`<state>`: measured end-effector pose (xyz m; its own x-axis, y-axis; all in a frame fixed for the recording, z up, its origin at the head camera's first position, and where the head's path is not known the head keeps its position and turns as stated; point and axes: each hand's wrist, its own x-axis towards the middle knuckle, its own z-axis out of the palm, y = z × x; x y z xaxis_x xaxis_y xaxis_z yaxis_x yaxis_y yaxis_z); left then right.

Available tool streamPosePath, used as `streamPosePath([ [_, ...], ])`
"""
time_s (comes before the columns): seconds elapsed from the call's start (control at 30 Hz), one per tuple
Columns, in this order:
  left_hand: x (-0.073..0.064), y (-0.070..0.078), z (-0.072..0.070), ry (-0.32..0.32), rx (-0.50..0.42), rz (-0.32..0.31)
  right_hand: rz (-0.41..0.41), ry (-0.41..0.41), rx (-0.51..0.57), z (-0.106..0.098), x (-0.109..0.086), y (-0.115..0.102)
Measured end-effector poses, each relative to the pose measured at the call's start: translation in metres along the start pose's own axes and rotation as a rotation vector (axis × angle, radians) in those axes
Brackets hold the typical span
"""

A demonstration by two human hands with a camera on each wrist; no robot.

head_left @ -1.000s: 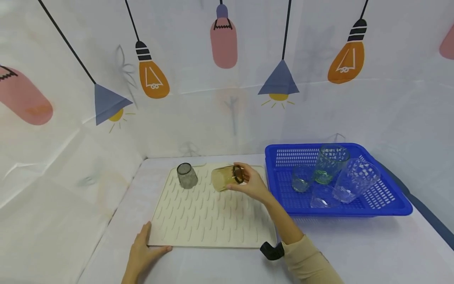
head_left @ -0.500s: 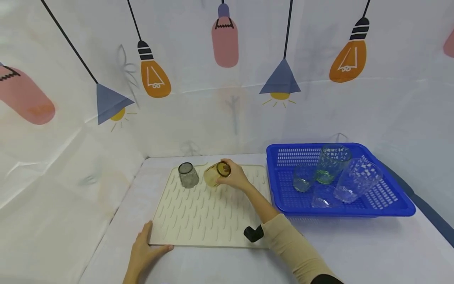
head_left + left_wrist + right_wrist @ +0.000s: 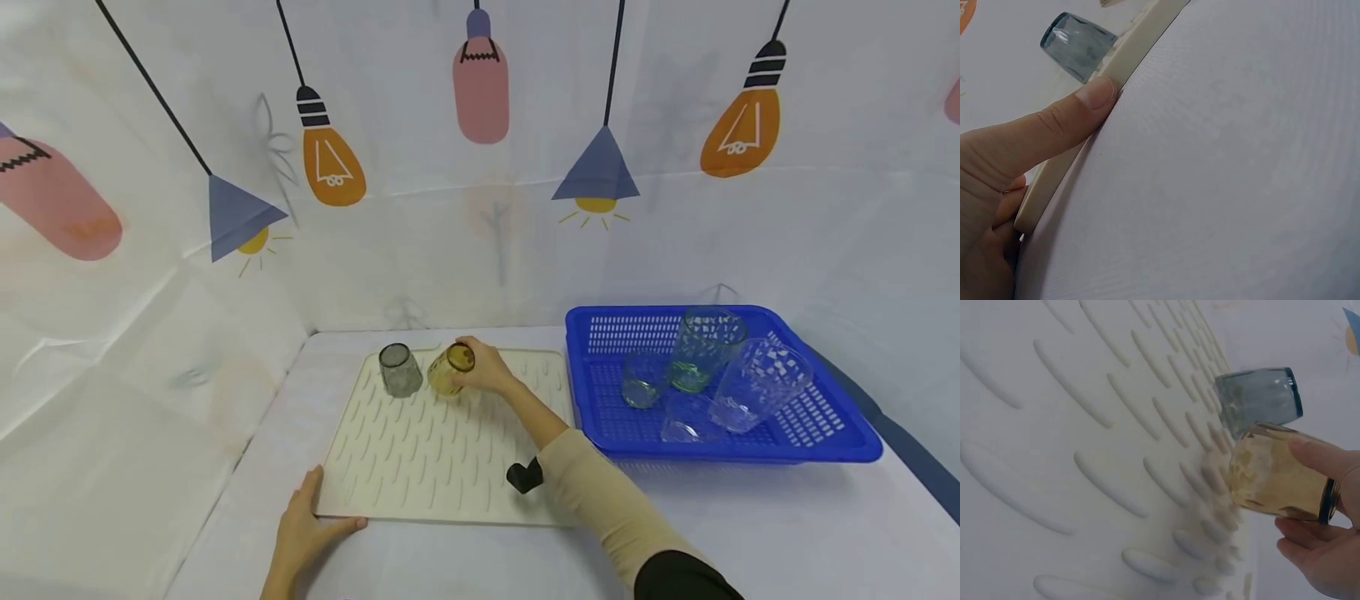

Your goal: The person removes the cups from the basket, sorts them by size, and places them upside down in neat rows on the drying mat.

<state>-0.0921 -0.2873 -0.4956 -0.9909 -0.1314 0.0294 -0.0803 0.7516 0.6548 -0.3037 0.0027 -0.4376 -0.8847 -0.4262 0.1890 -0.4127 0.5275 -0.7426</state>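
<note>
My right hand [image 3: 483,365] holds an amber drinking glass [image 3: 444,372] near its rim, with the base down at the ridged surface of a cream drying mat [image 3: 442,467]. In the right wrist view, the thumb lies along one side of the amber glass [image 3: 1279,475] and the fingers are under the other. A grey-tinted glass [image 3: 401,372] stands mouth up just left of it, at the mat's back left. My left hand [image 3: 303,533] rests at the mat's front left corner, its thumb along the front edge and its fingers along the left side.
A blue plastic basket [image 3: 720,450] stands right of the mat, holding several clear and greenish glasses. A small black curved object [image 3: 524,477] shows beside the right sleeve. A white cloth wall printed with lamps [image 3: 480,242] rises behind the table.
My right hand has moved left with the amber glass and tipped it from lying sideways to nearly upright, beside the grey glass. The left hand has stayed at the corner.
</note>
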Motion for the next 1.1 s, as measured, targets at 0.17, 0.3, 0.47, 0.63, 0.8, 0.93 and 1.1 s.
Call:
streamPosePath([
  [0.17, 0.000, 0.000, -0.001, -0.003, -0.005, -0.007, -0.001, -0.020, 0.008, 0.003, 0.004, -0.001],
  [0.3, 0.000, 0.001, -0.001, 0.003, 0.000, -0.006, -0.017, -0.027, 0.000, 0.008, 0.008, -0.002],
  [0.47, 0.000, 0.001, -0.002, 0.014, -0.013, 0.006, -0.013, -0.009, 0.031, 0.020, 0.010, 0.000],
  [0.63, 0.000, 0.001, 0.000, -0.009, -0.015, -0.023, 0.025, -0.004, 0.034, 0.031, 0.008, 0.002],
  [0.8, 0.000, 0.002, -0.001, -0.017, -0.002, -0.045, 0.002, -0.020, 0.046, 0.033, 0.007, 0.001],
  [0.93, -0.001, 0.001, -0.001, -0.010, 0.000, -0.045, -0.022, -0.065, 0.056, 0.034, 0.006, 0.002],
  [1.1, 0.001, 0.000, 0.000, -0.007, -0.001, -0.044, -0.039, -0.081, 0.045, 0.036, 0.005, 0.004],
])
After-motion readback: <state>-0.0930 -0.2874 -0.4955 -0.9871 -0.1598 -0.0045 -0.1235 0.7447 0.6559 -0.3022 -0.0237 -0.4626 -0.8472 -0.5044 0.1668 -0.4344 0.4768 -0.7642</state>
